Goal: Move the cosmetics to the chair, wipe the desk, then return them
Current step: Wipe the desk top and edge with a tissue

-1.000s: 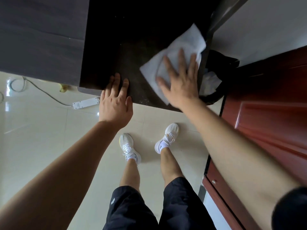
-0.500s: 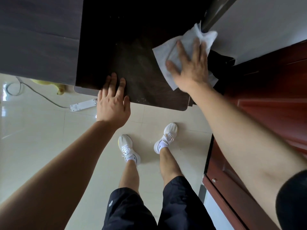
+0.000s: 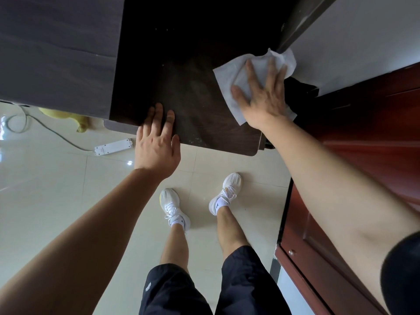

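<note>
A dark wooden desk [image 3: 193, 71] fills the top middle of the head view, its surface dusty with pale specks. My right hand [image 3: 261, 96] presses flat, fingers spread, on a white wipe [image 3: 227, 76] at the desk's right edge. The wipe's far corner bunches against the wall. My left hand [image 3: 156, 142] rests palm-down with fingers apart on the desk's near edge, holding nothing. No cosmetics or chair are in view.
A red-brown wooden door [image 3: 363, 144] stands close on the right. A black bin [image 3: 300, 87] with white paper sits between desk and door. On the tiled floor at left lie a white power strip [image 3: 113, 146] with its cable and a yellow object [image 3: 68, 117].
My right hand has slid the wipe from the desk's middle right toward the far right edge and wall. My left hand stays on the near edge.
</note>
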`<state>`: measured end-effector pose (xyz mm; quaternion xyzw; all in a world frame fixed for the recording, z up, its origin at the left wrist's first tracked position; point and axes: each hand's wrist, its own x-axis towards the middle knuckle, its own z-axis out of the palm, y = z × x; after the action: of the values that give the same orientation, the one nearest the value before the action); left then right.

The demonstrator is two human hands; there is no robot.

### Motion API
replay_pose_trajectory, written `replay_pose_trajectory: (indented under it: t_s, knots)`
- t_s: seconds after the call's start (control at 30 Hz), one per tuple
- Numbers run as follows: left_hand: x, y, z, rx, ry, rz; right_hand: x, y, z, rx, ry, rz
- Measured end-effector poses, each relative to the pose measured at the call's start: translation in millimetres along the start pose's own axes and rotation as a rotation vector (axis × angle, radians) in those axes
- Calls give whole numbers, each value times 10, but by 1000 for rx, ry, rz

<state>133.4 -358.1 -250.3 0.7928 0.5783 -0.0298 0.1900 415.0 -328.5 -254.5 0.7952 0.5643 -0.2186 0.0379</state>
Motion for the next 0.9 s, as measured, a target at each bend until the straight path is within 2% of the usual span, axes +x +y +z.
replay_pose_trajectory:
  t_s: [0.2,0.33,0.5,0.6,0.77,0.9]
  knots:
    - [3,1,-1,-5,0,-1,-303,-52,145,-137,3,-129]
    - [7,2,-7,6,-10,-1,-34,-101,-1,-120,-74,-200]
    - [8,8,-18,14,-23,-7,529,-676,-90,-162,-95,-234]
    - [17,21,-45,-4,-27,-4,288,-909,104,-182,-84,-355]
    - [-3,16,-79,-26,-38,10,-218,-519,234,-223,-97,-579]
    - [9,3,-89,-32,-45,14,143,-597,48,-270,-159,-564]
